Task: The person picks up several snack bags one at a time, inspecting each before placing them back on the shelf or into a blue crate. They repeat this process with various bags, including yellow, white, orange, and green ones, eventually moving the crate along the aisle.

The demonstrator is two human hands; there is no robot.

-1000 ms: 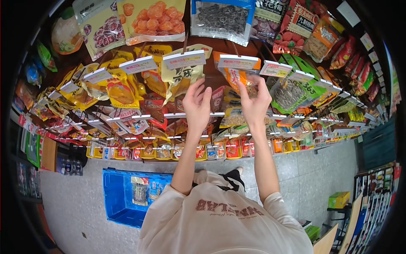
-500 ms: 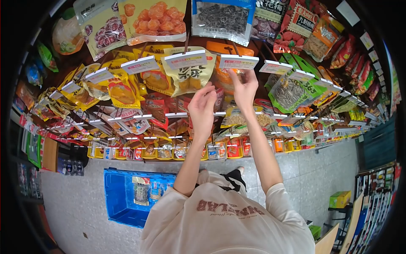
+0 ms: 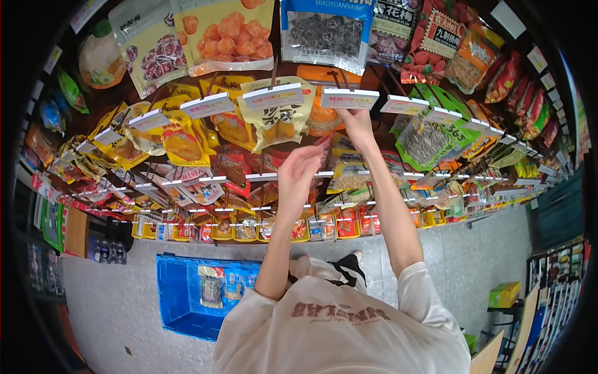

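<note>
My right hand (image 3: 357, 128) reaches up under a white price tag (image 3: 350, 98) at the end of a display hook. Its fingertips are hidden behind the tag, beside an orange snack bag (image 3: 324, 117) hanging there. Lower and to the left, my left hand (image 3: 300, 167) hovers in front of the rack, fingers loosely bent and holding nothing visible. Nearest above it hangs a cream snack bag (image 3: 274, 124). Right of my right hand is a green bag of sunflower seeds (image 3: 425, 142).
Larger snack pouches hang above, among them a blue and white one (image 3: 326, 34) and one of orange dried fruit (image 3: 225, 40). Hooks with tags jut out in rows. On the floor, a blue crate (image 3: 177, 302) holds a few packets. A wooden panel (image 3: 489, 355) leans at lower right.
My right hand has gone further in behind the price tag, so its fingertips no longer show. My left hand has dropped slightly away from the cream bag. The view has shifted a little.
</note>
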